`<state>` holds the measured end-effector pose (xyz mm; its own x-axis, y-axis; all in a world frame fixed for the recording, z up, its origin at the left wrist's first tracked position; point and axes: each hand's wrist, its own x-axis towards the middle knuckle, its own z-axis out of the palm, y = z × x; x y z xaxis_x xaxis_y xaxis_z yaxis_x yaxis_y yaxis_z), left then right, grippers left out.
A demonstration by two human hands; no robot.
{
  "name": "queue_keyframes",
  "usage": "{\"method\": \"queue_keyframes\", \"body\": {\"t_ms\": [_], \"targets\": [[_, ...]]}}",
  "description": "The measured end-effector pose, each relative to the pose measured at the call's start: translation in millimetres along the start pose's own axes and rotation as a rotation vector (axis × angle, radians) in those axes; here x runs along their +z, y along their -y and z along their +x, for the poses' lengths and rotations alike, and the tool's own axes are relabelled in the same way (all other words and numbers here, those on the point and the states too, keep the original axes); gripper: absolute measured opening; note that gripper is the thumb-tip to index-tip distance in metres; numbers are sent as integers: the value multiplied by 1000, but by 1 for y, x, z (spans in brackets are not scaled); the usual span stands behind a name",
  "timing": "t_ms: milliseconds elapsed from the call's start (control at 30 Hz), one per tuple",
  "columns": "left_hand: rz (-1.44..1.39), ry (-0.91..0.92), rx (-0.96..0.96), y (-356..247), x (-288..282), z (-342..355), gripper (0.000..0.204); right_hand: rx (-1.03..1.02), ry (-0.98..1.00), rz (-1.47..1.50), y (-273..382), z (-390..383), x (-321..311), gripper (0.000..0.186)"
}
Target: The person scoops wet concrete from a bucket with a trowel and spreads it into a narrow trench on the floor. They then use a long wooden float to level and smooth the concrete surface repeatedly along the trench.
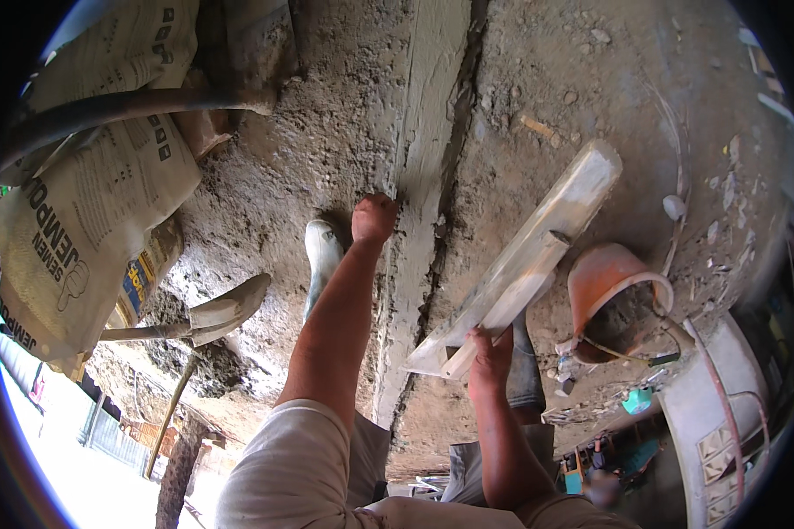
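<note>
A strip of smooth wet mortar [434, 97] runs down the middle of the rough ground, with a dark crack along its right side. At the strip's left edge is my left hand [375, 218], its fingers closed; whatever they may hold is hidden. My right hand [490, 366] grips the handle of a long wooden float [538, 234], which slants up to the right. The lower end of the float lies over the strip, and its far end is over the dirt. My boots show below, a pale one [324, 256] left of the strip and a darker one on the right.
Cement sacks [97, 212] fill the left side, with a dark hose [141, 106] across them. A shovel [229, 310] lies below the sacks. An orange bucket [613, 282], tipped on its side, is right of the float, near a pale panel [706, 397] and a small green object [637, 401].
</note>
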<state>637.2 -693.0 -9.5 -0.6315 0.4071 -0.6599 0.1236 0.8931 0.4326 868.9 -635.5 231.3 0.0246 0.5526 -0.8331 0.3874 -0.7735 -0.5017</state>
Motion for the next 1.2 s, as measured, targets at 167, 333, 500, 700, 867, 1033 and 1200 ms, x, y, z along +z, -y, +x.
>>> {"method": "queue_keyframes", "body": {"t_ms": [167, 333, 500, 700, 867, 1033, 1200], "targets": [[59, -83, 68, 5, 2, -6, 21, -20, -4, 40, -1, 0, 1, 52], [44, -129, 74, 0, 4, -10, 17, -9, -9, 11, 1, 0, 0, 58], [69, -118, 114, 1, 1, -11, 18, -11, -3, -20, 1, 1, -2, 63], [62, -133, 113, 0, 1, -14, 17, -31, 1, 9, -1, -1, -3, 62], [77, -138, 115, 0, -2, -15, 18, -12, -38, 4, 1, 0, 0, 48], [2, -141, 40, -8, -9, -23, 19, -31, -54, -21, 5, 0, -2, 48], [23, -130, 61, 8, -14, -21, 23, -26, -44, -4, 7, -2, 2, 44]]}}
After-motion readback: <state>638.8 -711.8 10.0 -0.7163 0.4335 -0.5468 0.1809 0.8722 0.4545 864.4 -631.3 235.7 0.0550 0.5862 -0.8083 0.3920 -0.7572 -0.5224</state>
